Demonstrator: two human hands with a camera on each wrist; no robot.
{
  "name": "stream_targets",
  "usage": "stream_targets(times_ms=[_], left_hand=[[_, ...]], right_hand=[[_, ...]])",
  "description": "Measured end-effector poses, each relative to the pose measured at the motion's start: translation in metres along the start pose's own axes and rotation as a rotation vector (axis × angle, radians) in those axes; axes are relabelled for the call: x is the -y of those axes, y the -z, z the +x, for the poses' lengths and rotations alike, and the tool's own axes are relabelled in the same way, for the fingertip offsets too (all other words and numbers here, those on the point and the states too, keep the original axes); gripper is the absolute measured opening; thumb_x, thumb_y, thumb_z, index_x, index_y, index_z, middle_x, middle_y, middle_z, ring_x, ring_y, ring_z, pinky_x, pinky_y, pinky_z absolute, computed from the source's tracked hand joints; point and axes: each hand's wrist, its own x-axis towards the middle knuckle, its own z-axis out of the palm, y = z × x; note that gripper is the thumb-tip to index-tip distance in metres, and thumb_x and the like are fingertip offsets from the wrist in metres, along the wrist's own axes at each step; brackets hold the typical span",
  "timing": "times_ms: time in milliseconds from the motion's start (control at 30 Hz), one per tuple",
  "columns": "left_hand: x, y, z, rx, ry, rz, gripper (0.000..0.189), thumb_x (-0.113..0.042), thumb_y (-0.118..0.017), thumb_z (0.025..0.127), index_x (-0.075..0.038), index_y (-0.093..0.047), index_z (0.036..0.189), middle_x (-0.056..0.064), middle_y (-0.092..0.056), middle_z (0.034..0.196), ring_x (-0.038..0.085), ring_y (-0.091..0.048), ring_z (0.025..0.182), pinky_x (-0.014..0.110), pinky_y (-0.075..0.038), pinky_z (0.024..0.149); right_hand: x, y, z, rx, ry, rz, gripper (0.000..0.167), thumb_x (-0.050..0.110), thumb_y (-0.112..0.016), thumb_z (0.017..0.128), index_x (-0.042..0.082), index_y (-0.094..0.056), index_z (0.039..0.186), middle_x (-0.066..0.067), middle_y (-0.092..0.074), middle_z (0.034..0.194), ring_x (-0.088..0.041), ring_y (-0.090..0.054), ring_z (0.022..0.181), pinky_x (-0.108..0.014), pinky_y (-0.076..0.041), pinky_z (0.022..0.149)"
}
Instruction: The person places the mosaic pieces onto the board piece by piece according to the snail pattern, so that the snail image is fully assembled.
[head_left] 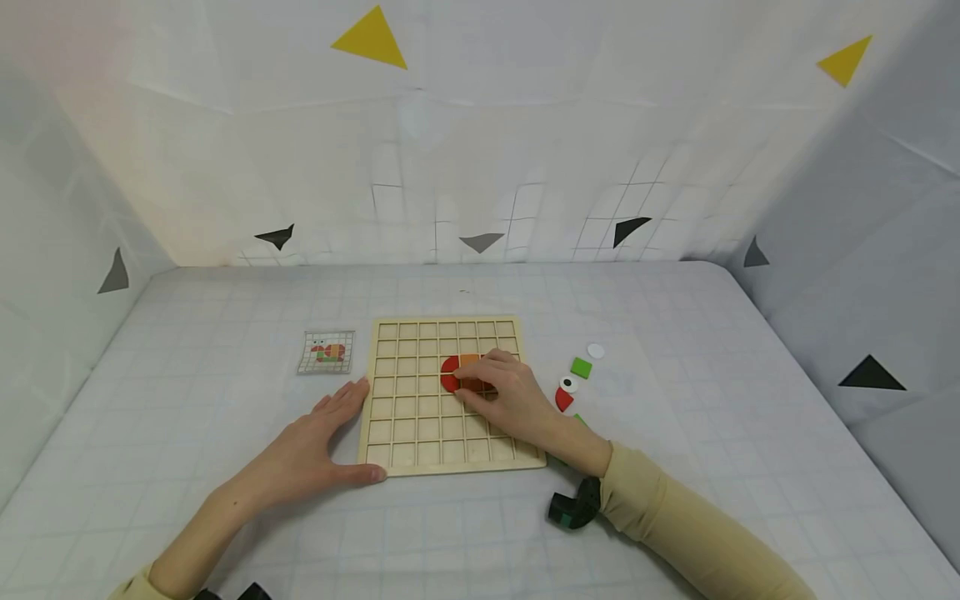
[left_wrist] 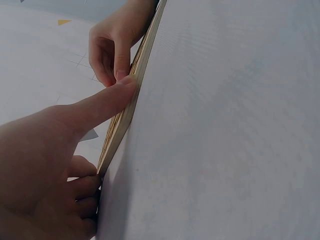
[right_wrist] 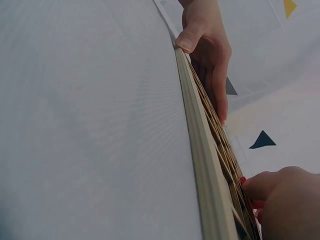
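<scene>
A pale wooden board (head_left: 405, 407) with a grid of square cells lies on the table. My left hand (head_left: 303, 454) spreads round its near left corner, thumb at the front edge and fingers along the left side. My right hand (head_left: 510, 396) is over the middle of the board, its thumb and index fingertips close together at a red piece. Rounded red pieces (head_left: 449, 374) and an orange square (head_left: 468, 360) sit in the cells there; the right hand partly hides this group. From the right wrist, a bit of red (right_wrist: 243, 180) shows at a fingertip.
Left of the board lies a small pattern card (head_left: 327, 352). On the right are loose pieces: a white disc (head_left: 596, 351), a green square (head_left: 581, 367), an eye disc (head_left: 568, 384) and a red quarter-round (head_left: 563, 400). The right forearm (head_left: 675, 521) crosses the near right side.
</scene>
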Motion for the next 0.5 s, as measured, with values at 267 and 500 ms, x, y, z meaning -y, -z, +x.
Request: stream_targets(times_ms=[267, 500], left_hand=[[0.0004, -0.0006, -0.0004, -0.006, -0.004, 0.007, 0.118, -0.077, -0.070, 0.071, -0.017, -0.023, 0.160, 0.000, -0.023, 0.166, 0.037, -0.022, 0.151, 0.065, -0.024, 0.118], [-0.0001, -0.0001, -0.0008, -0.007, -0.005, 0.011, 0.118, -0.078, -0.070, 0.071, -0.017, -0.023, 0.160, 0.000, -0.022, 0.166, 0.038, -0.022, 0.151, 0.067, -0.025, 0.116]], right_hand=[[-0.0008, -0.0012, -0.0004, -0.022, 0.003, 0.012, 0.022, 0.012, -0.081, 0.083, 0.011, -0.076, 0.104, 0.002, -0.075, 0.092, -0.012, -0.054, 0.080, -0.021, -0.049, 0.066], [-0.0016, -0.0020, -0.0010, -0.024, 0.005, 0.009, 0.022, 0.012, -0.081, 0.084, 0.011, -0.075, 0.105, 0.002, -0.073, 0.089, -0.012, -0.051, 0.078, -0.020, -0.046, 0.063]])
